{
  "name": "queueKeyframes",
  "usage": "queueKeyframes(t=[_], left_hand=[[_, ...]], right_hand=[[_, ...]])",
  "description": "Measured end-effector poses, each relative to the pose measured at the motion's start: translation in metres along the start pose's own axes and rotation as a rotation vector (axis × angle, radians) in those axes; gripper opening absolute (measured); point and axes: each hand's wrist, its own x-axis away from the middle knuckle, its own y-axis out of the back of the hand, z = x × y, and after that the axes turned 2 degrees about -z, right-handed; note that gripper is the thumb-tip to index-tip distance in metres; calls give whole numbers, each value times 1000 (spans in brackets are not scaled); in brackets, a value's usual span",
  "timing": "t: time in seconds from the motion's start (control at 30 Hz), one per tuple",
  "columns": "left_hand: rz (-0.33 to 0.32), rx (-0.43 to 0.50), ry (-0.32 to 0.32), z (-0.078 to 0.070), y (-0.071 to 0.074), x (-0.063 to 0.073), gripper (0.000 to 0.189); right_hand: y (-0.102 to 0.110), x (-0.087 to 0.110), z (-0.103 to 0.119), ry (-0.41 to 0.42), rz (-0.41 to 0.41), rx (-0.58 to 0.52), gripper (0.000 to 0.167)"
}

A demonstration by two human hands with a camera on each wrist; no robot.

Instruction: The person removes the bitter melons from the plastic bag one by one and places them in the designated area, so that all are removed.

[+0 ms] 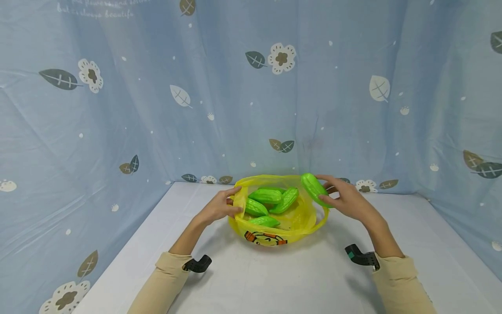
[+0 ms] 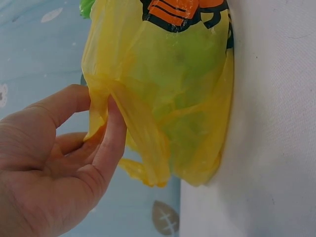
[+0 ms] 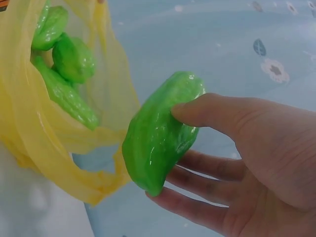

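Note:
A yellow plastic bag with an orange and black print sits with its mouth spread wide. My left hand grips its left rim; in the left wrist view, the thin plastic bunches between thumb and fingers. Inside the bag lie several glossy green bitter melons. Another bitter melon is in my right hand, thumb on one side and fingers on the other. In the head view this held melon overlaps the bag's right rim, tilted and above the mouth.
The bag stands toward the back of a white table. Blue curtains printed with leaves and flowers hang behind and at both sides. Black camera mounts are strapped at both wrists, near the beige sleeves.

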Motion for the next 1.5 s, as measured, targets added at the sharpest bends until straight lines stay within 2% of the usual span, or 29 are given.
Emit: queueKeyframes(t=[0.3, 0.77, 1.07, 1.17, 1.5], left_hand=[[0, 1, -16, -1, 1, 0, 81], [9, 2, 0, 1, 0, 0, 82], [8, -18, -6, -4, 1, 3, 80], [5, -19, -3, 0, 1, 1, 82], [4, -20, -4, 1, 0, 0, 82]], right_hand=[[10, 5, -8, -77, -29, 7, 58], [16, 10, -18, -122, -79, 17, 60], [14, 12, -32, -227, -67, 23, 60], [12, 13, -35, -257, -74, 23, 60], [6, 13, -45, -351, -94, 9, 61]])
